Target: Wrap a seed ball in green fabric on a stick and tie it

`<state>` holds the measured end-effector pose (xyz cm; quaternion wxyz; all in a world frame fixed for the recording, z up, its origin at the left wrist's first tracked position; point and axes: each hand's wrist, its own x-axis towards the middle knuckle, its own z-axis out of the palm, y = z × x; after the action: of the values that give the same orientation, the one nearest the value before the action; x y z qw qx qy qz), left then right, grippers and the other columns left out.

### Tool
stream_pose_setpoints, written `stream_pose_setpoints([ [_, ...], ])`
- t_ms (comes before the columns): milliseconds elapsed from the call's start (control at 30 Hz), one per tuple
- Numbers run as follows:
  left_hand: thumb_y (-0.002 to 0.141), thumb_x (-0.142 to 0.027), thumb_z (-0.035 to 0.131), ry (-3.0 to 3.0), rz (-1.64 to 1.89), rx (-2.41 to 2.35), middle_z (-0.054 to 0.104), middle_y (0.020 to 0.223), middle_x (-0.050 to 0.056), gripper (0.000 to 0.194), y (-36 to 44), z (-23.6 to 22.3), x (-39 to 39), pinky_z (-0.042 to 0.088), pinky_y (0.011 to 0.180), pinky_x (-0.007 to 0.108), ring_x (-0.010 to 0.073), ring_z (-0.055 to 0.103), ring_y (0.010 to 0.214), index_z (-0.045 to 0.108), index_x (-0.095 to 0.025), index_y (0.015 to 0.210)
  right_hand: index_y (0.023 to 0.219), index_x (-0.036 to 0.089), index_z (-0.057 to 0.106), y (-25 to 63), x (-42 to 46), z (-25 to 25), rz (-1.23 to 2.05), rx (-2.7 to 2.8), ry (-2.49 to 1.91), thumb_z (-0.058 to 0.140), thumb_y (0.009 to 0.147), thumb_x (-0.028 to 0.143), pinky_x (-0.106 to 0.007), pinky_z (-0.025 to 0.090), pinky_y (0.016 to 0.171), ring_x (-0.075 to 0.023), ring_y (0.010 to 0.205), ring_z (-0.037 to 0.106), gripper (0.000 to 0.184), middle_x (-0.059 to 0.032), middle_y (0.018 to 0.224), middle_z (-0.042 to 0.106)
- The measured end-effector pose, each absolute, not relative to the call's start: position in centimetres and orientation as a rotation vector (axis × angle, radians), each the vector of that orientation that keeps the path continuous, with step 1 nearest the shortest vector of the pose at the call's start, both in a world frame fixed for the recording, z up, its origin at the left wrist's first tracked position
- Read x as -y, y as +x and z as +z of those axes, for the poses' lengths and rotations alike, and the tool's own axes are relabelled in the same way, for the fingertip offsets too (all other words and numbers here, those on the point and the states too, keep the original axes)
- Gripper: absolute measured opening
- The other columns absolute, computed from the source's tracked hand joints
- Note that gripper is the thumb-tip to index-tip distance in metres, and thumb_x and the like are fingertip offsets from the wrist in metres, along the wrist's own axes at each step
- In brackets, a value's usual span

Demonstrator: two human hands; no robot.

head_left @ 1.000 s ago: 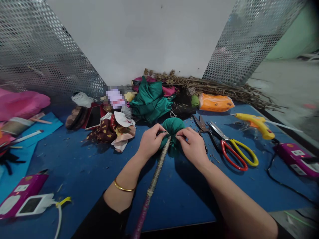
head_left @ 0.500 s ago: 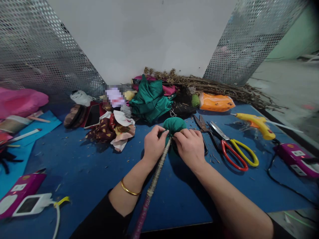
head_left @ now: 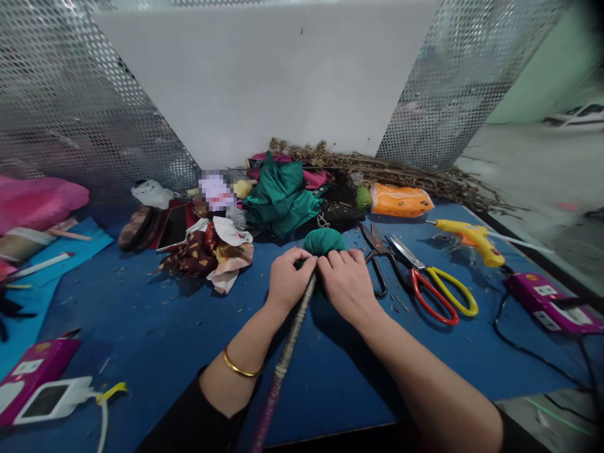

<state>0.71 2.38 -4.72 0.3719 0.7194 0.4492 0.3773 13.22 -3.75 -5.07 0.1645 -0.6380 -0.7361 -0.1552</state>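
Note:
A round green cloth ball (head_left: pixel 323 240) sits on the end of a long stick wound with pale cord (head_left: pixel 296 324) that runs back toward me over the blue table (head_left: pixel 155 327). My left hand (head_left: pixel 289 281) and my right hand (head_left: pixel 345 284) are both closed around the neck of the ball, where the cloth meets the stick. Their fingertips touch each other there. A gold bangle rings my left wrist.
Red-and-yellow scissors (head_left: pixel 431 288) and dark shears (head_left: pixel 376 248) lie right of my hands, with a yellow glue gun (head_left: pixel 469 238) beyond. A purple device (head_left: pixel 550 302) and black cable sit far right. Cloth scraps (head_left: pixel 207 251), green fabric (head_left: pixel 280 198) and dry twigs (head_left: pixel 406 173) lie behind.
My two hands have drawn together over the base of the green ball, hiding more of it. The view has shifted slightly.

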Motion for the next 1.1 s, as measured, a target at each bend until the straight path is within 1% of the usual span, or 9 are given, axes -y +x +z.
stream_pose_setpoints([
  [67, 0.081, -0.03, 0.051, 1.719, 0.957, -1.154, 0.061, 0.065, 0.0, 0.027, 0.8, -5.0, -2.4, 0.04, 0.067, 0.025, 0.0134, 0.054, 0.067, 0.061, -0.017, 0.061, 0.08, 0.019, 0.055, 13.3, 3.7, -5.2, -0.405, 2.084, -1.821, 0.044, 0.09, 0.019, -0.035, 0.026, 0.077, -0.0199, 0.073, 0.048, 0.015, -0.0044, 0.075, 0.057],
  [133, 0.081, -0.038, 0.052, 1.552, 0.929, -1.21, 0.057, 0.061, -0.001, 0.031, 1.0, -5.2, -2.4, 0.039, 0.062, 0.024, 0.0125, 0.051, 0.063, 0.06, -0.016, 0.061, 0.074, 0.019, 0.053, 13.4, 3.7, -5.2, -0.358, 2.041, -1.832, 0.043, 0.091, 0.022, -0.034, 0.025, 0.072, -0.0188, 0.07, 0.047, 0.02, -0.0034, 0.071, 0.056],
  [267, 0.066, -0.046, 0.069, 1.188, 0.613, -1.19, 0.054, 0.052, -0.004, 0.032, 1.0, -5.0, -2.4, 0.035, 0.049, 0.022, 0.0106, 0.046, 0.051, 0.06, -0.015, 0.064, 0.072, 0.019, 0.053, 13.3, 3.8, -5.1, -0.328, 2.013, -1.786, 0.041, 0.091, 0.02, -0.033, 0.025, 0.07, -0.0177, 0.069, 0.047, 0.022, -0.0027, 0.07, 0.055],
  [433, 0.067, -0.039, 0.071, 0.726, 0.306, -0.922, 0.063, 0.054, 0.002, 0.025, 0.5, -3.9, -2.3, 0.047, 0.055, 0.028, 0.014, 0.055, 0.05, 0.064, -0.015, 0.062, 0.075, 0.018, 0.055, 13.0, 4.2, -4.6, -0.369, 2.126, -1.64, 0.042, 0.091, 0.02, -0.033, 0.025, 0.069, -0.018, 0.07, 0.047, 0.021, -0.003, 0.07, 0.055],
  [533, 0.064, -0.032, 0.074, 0.657, 0.354, -0.889, 0.065, 0.056, 0.003, 0.02, 0.9, -4.0, -2.0, 0.048, 0.056, 0.028, 0.0141, 0.057, 0.052, 0.066, -0.014, 0.065, 0.075, 0.018, 0.056, 12.9, 4.4, -4.4, -0.396, 2.183, -1.607, 0.043, 0.09, 0.019, -0.034, 0.025, 0.067, -0.018, 0.067, 0.047, 0.02, -0.0032, 0.069, 0.055],
  [600, 0.059, -0.03, 0.077, 0.673, 0.46, -0.91, 0.064, 0.056, 0.002, 0.022, 1.3, -4.3, -1.8, 0.047, 0.056, 0.026, 0.0142, 0.059, 0.056, 0.067, -0.013, 0.067, 0.075, 0.017, 0.057, 12.8, 4.6, -4.4, -0.39, 2.203, -1.603, 0.043, 0.089, 0.018, -0.034, 0.025, 0.066, -0.018, 0.066, 0.048, 0.019, -0.0037, 0.068, 0.056],
  [800, 0.05, -0.033, 0.082, 0.776, 0.58, -0.975, 0.062, 0.055, 0.001, 0.03, 1.6, -4.8, -1.6, 0.045, 0.054, 0.023, 0.0145, 0.059, 0.058, 0.064, -0.012, 0.062, 0.077, 0.014, 0.059, 12.4, 4.8, -4.6, -0.262, 2.229, -1.579, 0.043, 0.087, 0.016, -0.033, 0.026, 0.066, -0.0174, 0.067, 0.052, 0.019, -0.0056, 0.071, 0.061],
  [900, 0.053, -0.036, 0.08, 0.798, 0.55, -0.918, 0.065, 0.058, 0.002, 0.031, 1.2, -4.7, -1.8, 0.047, 0.057, 0.024, 0.0153, 0.061, 0.061, 0.065, -0.013, 0.066, 0.077, 0.014, 0.058, 12.4, 4.8, -4.7, -0.194, 2.214, -1.553, 0.04, 0.088, 0.016, -0.033, 0.028, 0.067, -0.0172, 0.068, 0.053, 0.021, -0.0056, 0.071, 0.061],
  [1100, 0.063, -0.04, 0.076, 0.815, 0.404, -0.895, 0.063, 0.055, 0.002, 0.031, 0.8, -4.8, -2.1, 0.049, 0.056, 0.026, 0.014, 0.059, 0.053, 0.064, -0.012, 0.069, 0.076, 0.016, 0.057, 12.6, 4.9, -5.0, -0.115, 2.165, -1.568, 0.038, 0.09, 0.018, -0.031, 0.029, 0.066, -0.0164, 0.07, 0.053, 0.024, -0.0052, 0.071, 0.061],
])
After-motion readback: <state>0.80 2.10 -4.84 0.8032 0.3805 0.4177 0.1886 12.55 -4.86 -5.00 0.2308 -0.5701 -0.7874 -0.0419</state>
